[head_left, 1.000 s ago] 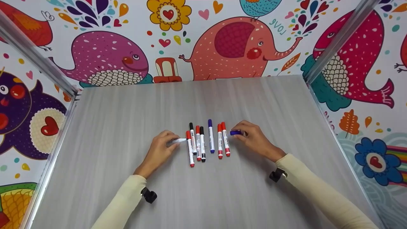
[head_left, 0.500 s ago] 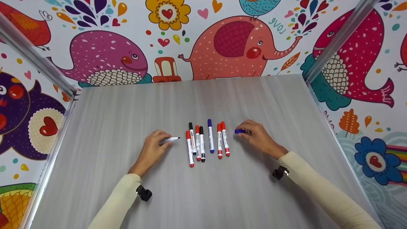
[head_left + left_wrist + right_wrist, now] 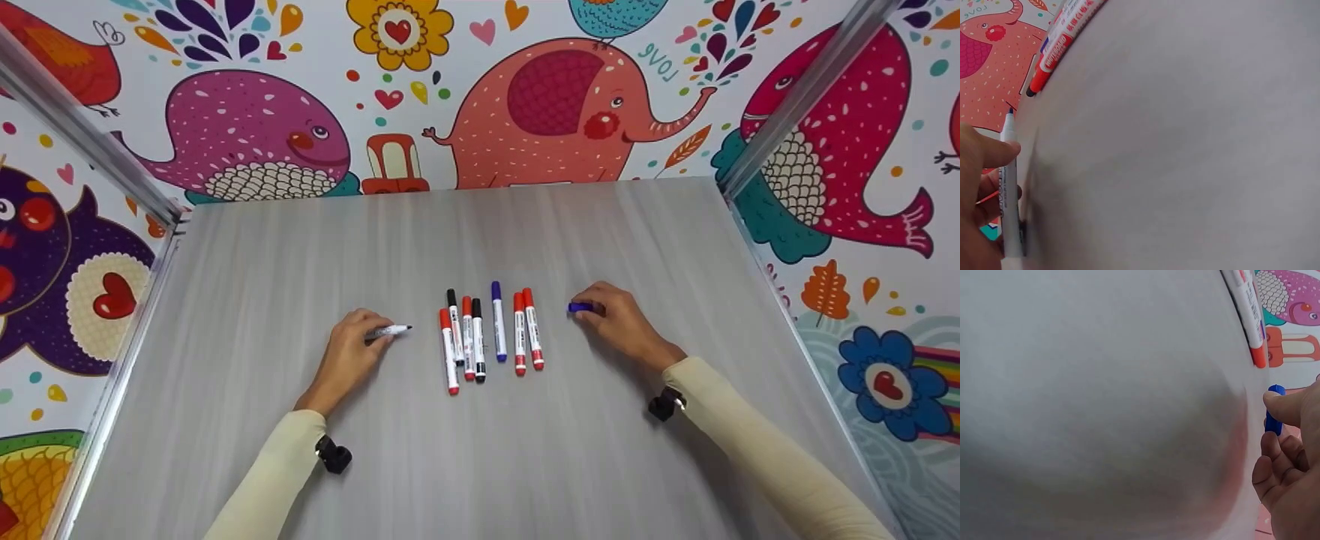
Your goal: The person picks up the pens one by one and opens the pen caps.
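- Already uncapped: the left hand pinches a bare-tipped marker at nine o'clock of the capped markers.
- Right hand, three o'clock, fingers curled round its blue cap.
- Six markers on the tabletop remain capped.

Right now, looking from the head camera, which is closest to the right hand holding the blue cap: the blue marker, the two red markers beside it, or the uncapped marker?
From the right hand:
1. Pair of red markers, just to its left.
2. Blue marker, mid-row.
3. Uncapped marker, far left, in the left hand.
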{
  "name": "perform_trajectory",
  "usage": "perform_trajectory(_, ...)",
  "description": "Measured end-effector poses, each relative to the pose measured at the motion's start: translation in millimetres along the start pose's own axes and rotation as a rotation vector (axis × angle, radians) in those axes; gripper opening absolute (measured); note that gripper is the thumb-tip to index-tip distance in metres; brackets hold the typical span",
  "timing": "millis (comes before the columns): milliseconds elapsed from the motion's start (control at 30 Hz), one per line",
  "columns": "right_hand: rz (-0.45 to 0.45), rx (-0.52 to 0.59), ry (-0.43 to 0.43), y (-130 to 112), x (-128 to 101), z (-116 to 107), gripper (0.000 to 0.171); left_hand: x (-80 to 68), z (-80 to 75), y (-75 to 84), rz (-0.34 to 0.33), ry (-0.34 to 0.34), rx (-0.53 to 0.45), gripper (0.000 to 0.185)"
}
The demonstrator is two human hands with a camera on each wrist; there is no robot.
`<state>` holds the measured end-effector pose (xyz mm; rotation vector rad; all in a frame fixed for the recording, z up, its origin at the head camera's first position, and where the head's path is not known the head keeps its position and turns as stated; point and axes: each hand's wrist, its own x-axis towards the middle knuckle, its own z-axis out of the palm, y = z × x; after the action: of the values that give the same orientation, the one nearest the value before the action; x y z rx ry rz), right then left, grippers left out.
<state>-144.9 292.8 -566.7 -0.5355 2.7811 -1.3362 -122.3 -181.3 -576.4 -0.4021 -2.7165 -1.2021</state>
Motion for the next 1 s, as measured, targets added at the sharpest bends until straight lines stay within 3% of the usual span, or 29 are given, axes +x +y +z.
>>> perform_trajectory(667,0.049,-0.037,0.044,21.4,-2.5,-8.7,0.019,6.5,-4.6,-28.3,0.027,0.036,0.040,0.020)
perform_trajectory(1000,0.032,-0.027,0.065,26.3,-2.1,-8.9,0.018,8.7,-7.7,-34.1,0.021,0.022,0.035,0.020)
